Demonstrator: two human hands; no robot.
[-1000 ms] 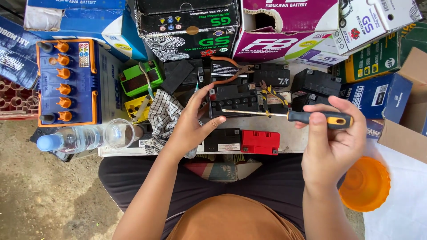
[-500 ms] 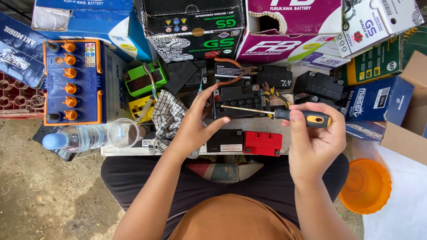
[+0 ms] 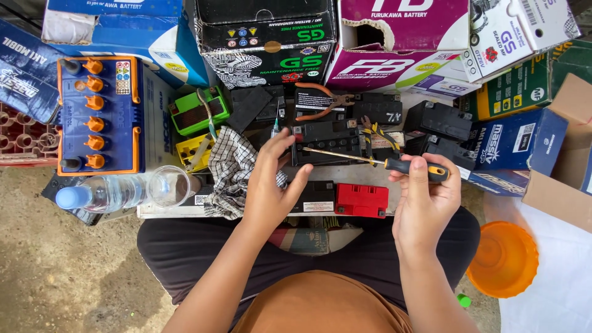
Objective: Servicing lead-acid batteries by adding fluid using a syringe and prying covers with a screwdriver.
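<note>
While the right fingers wrap the handle, the left ones spread loosely on the work.

Right hand [image 3: 425, 206]: closed on the black-and-orange grip of a screwdriver [image 3: 370, 159], thumb laid along it to steer; the shaft lies nearly flat, tip on the battery top.
Left hand [image 3: 271, 179]: fingers open, holding nothing, fingertips pressed on the near left corner of the black battery [image 3: 325, 140], apparently to steady it.
Black battery: mid-surface, toward the far edge, directly ahead of the lap.
Cloth [image 3: 231, 163]: checked, crumpled just beside and partly under the left hand.
Red battery [image 3: 361, 200]: at the near edge, between the hands.
Pliers [image 3: 320, 102]: orange-handled, on the far side, apart from both hands.
Blue battery [image 3: 102, 117]: left end, orange caps up.
Bottle [image 3: 98, 194] and glass [image 3: 168, 185]: near left corner.
Orange bowl [image 3: 504, 259]: on the floor, right.
</note>
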